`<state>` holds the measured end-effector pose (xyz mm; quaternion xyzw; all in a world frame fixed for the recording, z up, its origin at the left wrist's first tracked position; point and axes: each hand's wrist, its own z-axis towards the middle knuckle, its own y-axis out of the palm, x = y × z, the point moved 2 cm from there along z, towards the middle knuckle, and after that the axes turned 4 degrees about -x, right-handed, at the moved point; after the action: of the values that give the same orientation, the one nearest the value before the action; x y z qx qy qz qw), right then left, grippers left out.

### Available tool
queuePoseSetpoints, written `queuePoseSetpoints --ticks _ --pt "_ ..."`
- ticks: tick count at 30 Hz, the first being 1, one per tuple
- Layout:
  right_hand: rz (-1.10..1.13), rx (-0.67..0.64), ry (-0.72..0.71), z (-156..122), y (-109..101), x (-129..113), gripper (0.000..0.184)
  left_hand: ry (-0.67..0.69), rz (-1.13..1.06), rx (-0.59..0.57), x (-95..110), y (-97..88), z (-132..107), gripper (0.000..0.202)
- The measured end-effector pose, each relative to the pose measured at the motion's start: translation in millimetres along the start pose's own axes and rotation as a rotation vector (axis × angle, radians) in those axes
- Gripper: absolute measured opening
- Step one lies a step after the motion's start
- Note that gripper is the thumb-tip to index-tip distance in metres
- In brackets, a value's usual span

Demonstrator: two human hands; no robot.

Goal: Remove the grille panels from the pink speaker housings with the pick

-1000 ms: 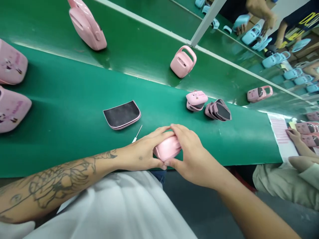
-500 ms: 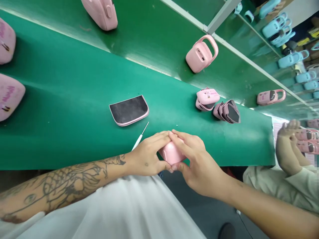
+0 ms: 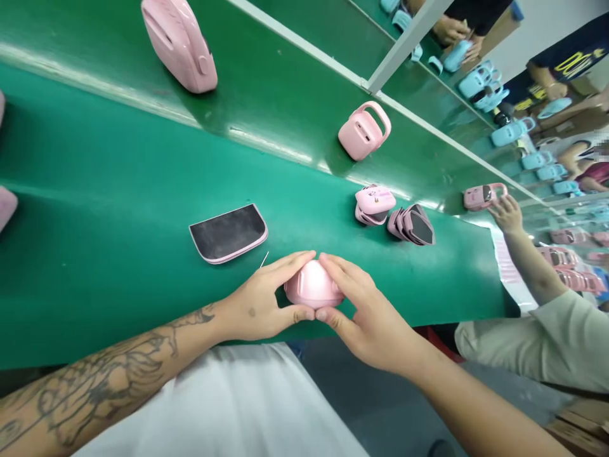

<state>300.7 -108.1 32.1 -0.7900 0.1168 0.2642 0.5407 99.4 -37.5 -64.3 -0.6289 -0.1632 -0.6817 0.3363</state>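
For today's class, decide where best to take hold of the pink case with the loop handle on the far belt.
Take the loop handle of the pink case from above: it arches clear of the body, leaving an opening for fingers to pass through.

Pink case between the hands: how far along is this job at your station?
Looks done: a pink handled case stands whole on the upper green belt. In hand: a rounded pink shell, cupped between the left hand and right hand. Left: a black-lined pink panel lies flat on the lower belt, near a stack of panels and a pink piece.
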Motion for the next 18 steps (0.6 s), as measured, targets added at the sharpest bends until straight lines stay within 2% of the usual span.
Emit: queuePoseSetpoints --ticks 3,7,11,14,18 --pt "0.055 0.026 0.041 -5.4 3.8 6.8 0.072 -0.001 0.015 -0.034 1.3 -2.7 -0.9 0.086" --pt "0.125 0.134 0.072 -5.8 12.5 22.5 0.086 -0.12 0.036 -0.063 2.1 -4.3 0.7 0.1" --pt "0.16 0.237 0.045 -5.2 19.6 31.0 0.072 -0.22 0.052 -0.065 5.9 -5.1 3.0 0.102" --pt "0.179 0.309 0.014 -7.4 18.7 23.5 0.063 -0.199 0.063 -0.032 14.9 -9.1 3.0 0.098" --pt "0.184 0.379 -0.018 -13.7 7.4 1.2 0.064 -0.081 0.033 0.038 37.5 -19.6 -0.3 0.095"
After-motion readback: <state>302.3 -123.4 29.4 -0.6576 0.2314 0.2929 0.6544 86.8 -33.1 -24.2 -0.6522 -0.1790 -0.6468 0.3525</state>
